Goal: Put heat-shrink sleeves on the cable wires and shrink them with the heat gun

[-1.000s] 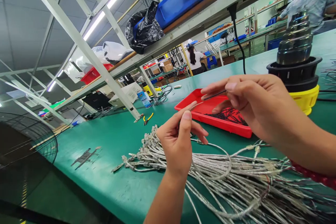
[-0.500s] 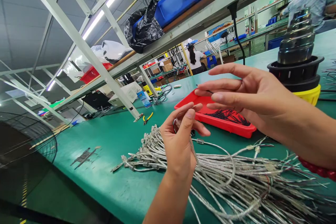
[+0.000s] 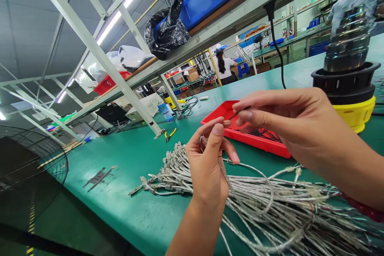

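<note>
Left hand (image 3: 208,156) grips a cable end (image 3: 204,141); right hand (image 3: 291,122) pinches a thin black piece (image 3: 237,113), its tip close to the left fingertips, can't tell if touching. Silver cable bundle (image 3: 252,200) on green bench (image 3: 120,172) below, red tray (image 3: 258,144) behind, yellow-handled cutters (image 3: 171,133) off left.

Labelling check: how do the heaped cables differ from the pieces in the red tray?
Colour: the cables are silvery; the pieces are black.
Length: the cables are long; the pieces are far shorter.
Place: the cables lie on the green bench; the pieces lie in the red tray.
Shared: both are thin and loosely heaped.
</note>
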A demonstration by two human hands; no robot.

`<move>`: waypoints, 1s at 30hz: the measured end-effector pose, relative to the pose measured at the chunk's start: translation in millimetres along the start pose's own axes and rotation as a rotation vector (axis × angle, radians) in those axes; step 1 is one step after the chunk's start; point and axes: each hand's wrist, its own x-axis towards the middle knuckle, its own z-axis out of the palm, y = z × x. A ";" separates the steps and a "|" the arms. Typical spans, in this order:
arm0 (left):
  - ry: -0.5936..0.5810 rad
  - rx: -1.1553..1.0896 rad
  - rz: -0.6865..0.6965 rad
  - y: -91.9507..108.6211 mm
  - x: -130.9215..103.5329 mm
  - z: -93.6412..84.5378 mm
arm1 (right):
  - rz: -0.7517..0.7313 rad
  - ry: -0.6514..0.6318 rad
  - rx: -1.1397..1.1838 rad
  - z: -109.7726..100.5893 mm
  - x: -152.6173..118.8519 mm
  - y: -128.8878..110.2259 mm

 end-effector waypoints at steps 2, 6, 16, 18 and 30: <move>0.015 0.005 0.008 0.5 -0.2 0.4 | 0.015 0.053 0.012 4.0 -2.3 -0.9; 0.058 0.015 0.009 0.5 0.6 0.9 | 0.005 0.098 0.024 8.8 -6.4 -0.9; 0.097 -0.003 0.002 2.2 0.1 2.7 | -0.001 0.131 0.050 10.1 -8.8 1.5; 0.116 0.017 0.001 2.1 -0.2 3.0 | 0.006 0.114 0.048 10.2 -8.6 0.4; 0.079 -0.022 -0.023 1.2 0.6 2.8 | 0.015 0.111 0.032 10.4 -6.5 -1.1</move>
